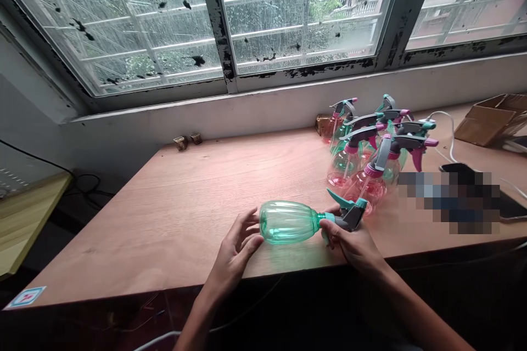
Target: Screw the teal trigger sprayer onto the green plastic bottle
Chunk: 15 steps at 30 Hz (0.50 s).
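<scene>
A clear green spray bottle (289, 223) lies sideways above the front edge of the wooden table (197, 197), its grey and teal trigger head toward the right. My right hand (356, 244) grips it around the neck and collar, fingers closed. At the bottle's base, my left hand (239, 247) has its fingers apart and curved, with the fingertips beside the base; whether they touch it I cannot tell. Just behind my right hand stands a group of several pink and green spray bottles, the nearest a pink spray bottle (368, 189) with a grey trigger.
Two small brown pieces (180, 143) sit at the table's back edge. An opened cardboard box (489, 120), a white cable (453, 126) and a dark phone (457, 169) lie to the right, near a blurred patch. A window (304, 16) rises behind the table.
</scene>
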### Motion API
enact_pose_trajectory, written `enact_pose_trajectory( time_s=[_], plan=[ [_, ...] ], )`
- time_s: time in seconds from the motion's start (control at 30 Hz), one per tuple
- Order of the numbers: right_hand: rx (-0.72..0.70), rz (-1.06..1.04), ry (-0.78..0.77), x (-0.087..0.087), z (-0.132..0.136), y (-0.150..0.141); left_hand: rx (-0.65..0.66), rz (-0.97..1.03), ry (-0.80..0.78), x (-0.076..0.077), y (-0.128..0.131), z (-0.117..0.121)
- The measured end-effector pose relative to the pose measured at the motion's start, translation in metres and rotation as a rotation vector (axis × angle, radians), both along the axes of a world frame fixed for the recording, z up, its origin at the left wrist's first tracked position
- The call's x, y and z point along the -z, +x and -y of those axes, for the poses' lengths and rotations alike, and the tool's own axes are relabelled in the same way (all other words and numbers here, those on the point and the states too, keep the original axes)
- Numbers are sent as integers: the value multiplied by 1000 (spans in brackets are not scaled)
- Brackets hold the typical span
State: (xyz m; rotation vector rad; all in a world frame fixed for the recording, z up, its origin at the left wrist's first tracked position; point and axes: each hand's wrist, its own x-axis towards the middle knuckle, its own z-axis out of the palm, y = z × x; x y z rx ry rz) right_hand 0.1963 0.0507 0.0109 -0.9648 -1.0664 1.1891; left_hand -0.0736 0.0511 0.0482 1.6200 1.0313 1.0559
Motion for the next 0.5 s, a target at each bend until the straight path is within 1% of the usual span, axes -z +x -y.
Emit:
enact_pose_trajectory(
  time_s=[0.13, 0.23, 0.3, 0.4, 0.5],
  plan=[
    [-46, 45, -6, 1, 1, 2, 9, -16, 1, -3, 3, -1],
    [-15, 18, -2, 2, 1, 2, -7, -30, 27, 2, 5, 0],
    [-12, -34, -29, 2, 0, 1, -39, -42, 64, 6, 4, 2],
    [-69, -150, -123, -1, 0, 0, -62, -50, 180, 9, 4, 8],
    [-109, -308, -231, -6, 2, -1, -27, -29, 329, 5, 7, 16]
  ],
)
